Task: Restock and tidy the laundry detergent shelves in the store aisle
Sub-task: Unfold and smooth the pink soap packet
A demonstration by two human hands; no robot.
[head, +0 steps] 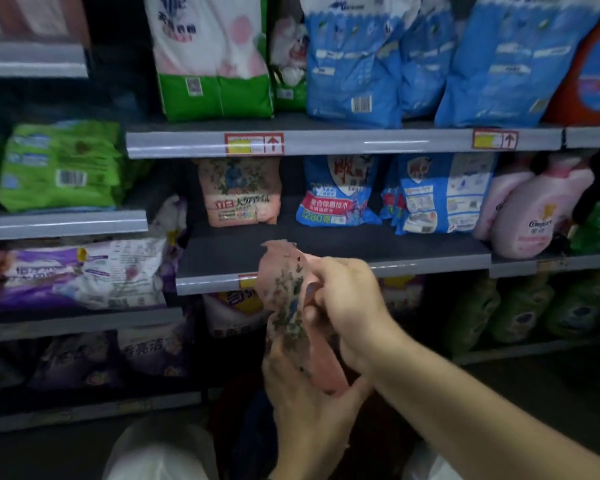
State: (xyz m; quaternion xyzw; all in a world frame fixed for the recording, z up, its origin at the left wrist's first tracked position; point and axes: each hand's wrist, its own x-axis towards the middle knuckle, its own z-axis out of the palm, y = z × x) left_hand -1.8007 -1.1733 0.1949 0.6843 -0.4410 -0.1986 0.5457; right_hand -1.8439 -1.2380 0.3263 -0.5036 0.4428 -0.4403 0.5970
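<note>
Both hands hold one pink detergent bag with a floral print (pixel 284 292), edge-on in front of the middle shelf (pixel 326 244). My right hand (pixel 347 299) grips its upper right side. My left hand (pixel 302 389) supports it from below. A matching pink floral bag (pixel 239 192) stands upright at the back of that shelf, with bare shelf in front of and beside it. To its right stand two blue detergent bags (pixel 338 190) (pixel 440 194).
Pink softener bottles (pixel 530 209) lean at the right end of the shelf. Green-and-white and blue bags (pixel 354 57) fill the shelf above. Green bags (pixel 61 164) and purple bags (pixel 84 271) lie on the left shelving. Dark green bottles (pixel 520 306) stand lower right.
</note>
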